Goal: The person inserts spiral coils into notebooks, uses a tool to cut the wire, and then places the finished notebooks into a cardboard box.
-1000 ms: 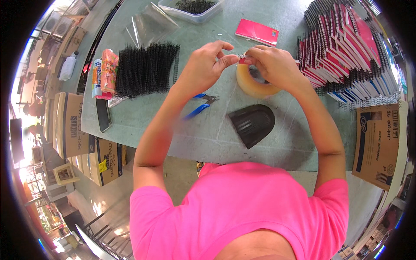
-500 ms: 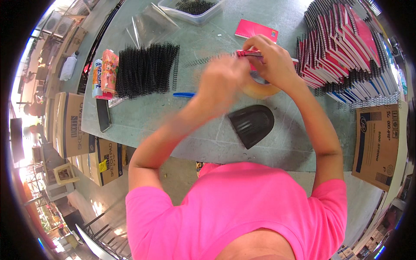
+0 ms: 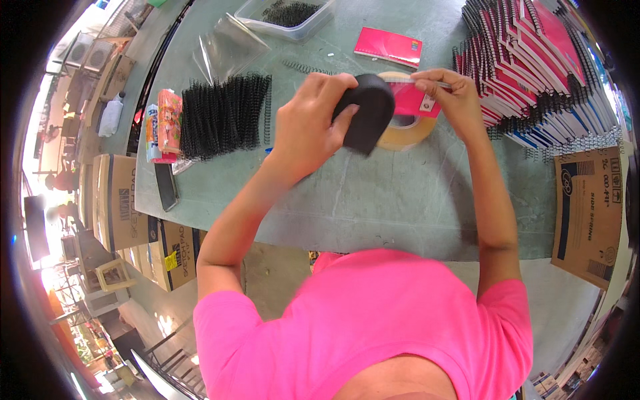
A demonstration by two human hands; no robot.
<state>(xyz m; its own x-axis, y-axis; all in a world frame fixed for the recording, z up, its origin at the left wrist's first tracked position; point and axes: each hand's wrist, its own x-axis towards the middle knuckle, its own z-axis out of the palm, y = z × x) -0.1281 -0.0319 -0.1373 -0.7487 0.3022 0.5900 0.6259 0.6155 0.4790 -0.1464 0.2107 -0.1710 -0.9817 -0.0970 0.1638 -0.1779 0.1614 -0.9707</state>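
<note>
My left hand (image 3: 308, 123) grips a black wedge-shaped block (image 3: 365, 112) and holds it up over the green table (image 3: 373, 200). My right hand (image 3: 452, 99) pinches a small pink notebook (image 3: 417, 100) with a metal spiral along its top edge. The black block touches the notebook's left side. A roll of tan tape (image 3: 403, 133) lies on the table just under both hands, partly hidden by them.
A row of black spiral coils (image 3: 223, 113) lies at left beside a colourful snack packet (image 3: 163, 123) and a dark phone (image 3: 165, 187). Stacked spiral notebooks (image 3: 533, 73) fill the right. A clear tub of coils (image 3: 287, 13), a pink notebook (image 3: 388, 47), cardboard boxes (image 3: 587, 213).
My left hand left the notebook, reached down to the black block on the table, picked it up and brought it against the notebook. The right hand kept holding the notebook.
</note>
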